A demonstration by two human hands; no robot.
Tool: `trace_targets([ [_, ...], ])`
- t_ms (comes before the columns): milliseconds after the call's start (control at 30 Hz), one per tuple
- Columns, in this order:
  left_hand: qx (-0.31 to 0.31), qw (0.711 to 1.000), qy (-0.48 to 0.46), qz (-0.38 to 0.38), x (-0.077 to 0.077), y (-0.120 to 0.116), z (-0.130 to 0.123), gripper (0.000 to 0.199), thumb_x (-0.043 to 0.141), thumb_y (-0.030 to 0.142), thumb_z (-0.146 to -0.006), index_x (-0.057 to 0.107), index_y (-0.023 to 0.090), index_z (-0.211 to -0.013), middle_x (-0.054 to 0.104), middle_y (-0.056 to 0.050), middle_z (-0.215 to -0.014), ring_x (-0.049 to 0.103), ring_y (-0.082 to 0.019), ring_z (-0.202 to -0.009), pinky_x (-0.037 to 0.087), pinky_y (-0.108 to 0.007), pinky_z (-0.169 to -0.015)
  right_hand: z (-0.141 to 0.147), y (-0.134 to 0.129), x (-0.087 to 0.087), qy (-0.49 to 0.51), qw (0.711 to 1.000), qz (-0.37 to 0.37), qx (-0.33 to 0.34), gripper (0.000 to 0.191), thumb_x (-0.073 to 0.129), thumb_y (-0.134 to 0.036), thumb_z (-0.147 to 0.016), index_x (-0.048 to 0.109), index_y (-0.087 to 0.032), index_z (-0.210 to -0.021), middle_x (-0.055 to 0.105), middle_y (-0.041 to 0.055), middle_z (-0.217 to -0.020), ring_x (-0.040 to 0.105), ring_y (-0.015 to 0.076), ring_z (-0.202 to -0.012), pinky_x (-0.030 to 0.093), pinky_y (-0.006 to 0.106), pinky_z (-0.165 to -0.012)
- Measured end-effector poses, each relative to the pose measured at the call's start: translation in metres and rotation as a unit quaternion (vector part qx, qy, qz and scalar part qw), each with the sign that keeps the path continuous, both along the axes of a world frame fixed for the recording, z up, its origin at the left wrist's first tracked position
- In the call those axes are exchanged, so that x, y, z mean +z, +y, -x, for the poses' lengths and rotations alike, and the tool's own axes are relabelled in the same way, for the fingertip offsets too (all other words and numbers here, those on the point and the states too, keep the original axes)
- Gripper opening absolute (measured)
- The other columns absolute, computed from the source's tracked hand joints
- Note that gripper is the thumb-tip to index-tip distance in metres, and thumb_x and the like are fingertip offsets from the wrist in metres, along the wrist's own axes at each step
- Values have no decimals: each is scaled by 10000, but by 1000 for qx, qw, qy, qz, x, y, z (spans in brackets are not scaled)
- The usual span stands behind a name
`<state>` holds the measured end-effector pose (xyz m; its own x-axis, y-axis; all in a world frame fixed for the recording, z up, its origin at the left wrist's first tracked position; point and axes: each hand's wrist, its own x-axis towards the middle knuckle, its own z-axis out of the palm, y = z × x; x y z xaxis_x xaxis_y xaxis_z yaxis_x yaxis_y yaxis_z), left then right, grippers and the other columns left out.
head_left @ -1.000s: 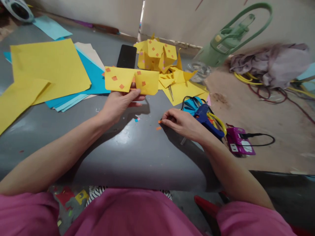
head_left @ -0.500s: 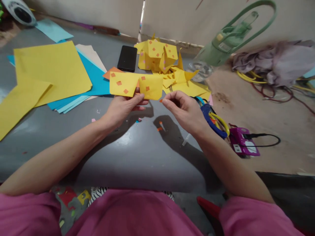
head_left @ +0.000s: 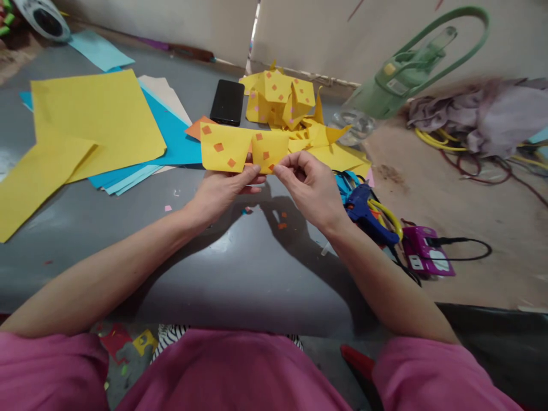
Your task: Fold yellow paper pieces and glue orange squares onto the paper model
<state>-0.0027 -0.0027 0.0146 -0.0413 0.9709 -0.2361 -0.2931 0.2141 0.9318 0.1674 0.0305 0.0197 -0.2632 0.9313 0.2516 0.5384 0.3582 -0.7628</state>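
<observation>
Since the earlier frames the right hand [head_left: 310, 185] has risen off the grey worktop [head_left: 240, 274], where it was picking at small orange scraps, and come up to the folded yellow paper [head_left: 242, 148]; its fingers now pinch together at the paper's lower right edge, touching it beside a small orange square. Whether a scrap sits between the fingertips cannot be told. The left hand [head_left: 222, 191] has stayed where it was, fingers closed on the paper's lower edge, thumb on top, holding it up above the worktop. The paper hangs in front of the black phone [head_left: 228, 101], dotted with about seven orange squares.

Beside the phone stands one heap of other yellow folded pieces [head_left: 282, 100], also spotted. To the phone's left lies a spread of sheets [head_left: 98, 120]: two large yellow ones over several blue ones. Two or three orange scraps [head_left: 282, 220] lie on the worktop under the hands. Right of the right hand lie one blue glue gun [head_left: 363, 211] and one purple box [head_left: 426, 257] with a black lead.
</observation>
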Motion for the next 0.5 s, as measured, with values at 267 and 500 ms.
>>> trace_targets([
  [267,-7,1000,-7,-13,-4,-2,0,102,720,239,-890,710,159,-952,769,-98,-1095,739,-226,-1018,592,-358,-897,2,-1,0,-3,999,24,-22,161,652,-305,-893,565,-211,-796,582,-22,-743,496,119,-650,398,292,-643],
  [500,-13,1000,-9,-21,-4,-2,-2,150,763,242,-855,712,184,-984,766,-86,-1105,742,-225,-1008,590,-344,-875,0,0,-4,-8,999,28,-38,228,680,-382,-888,542,-226,-795,558,-34,-705,478,121,-633,393,286,-611],
])
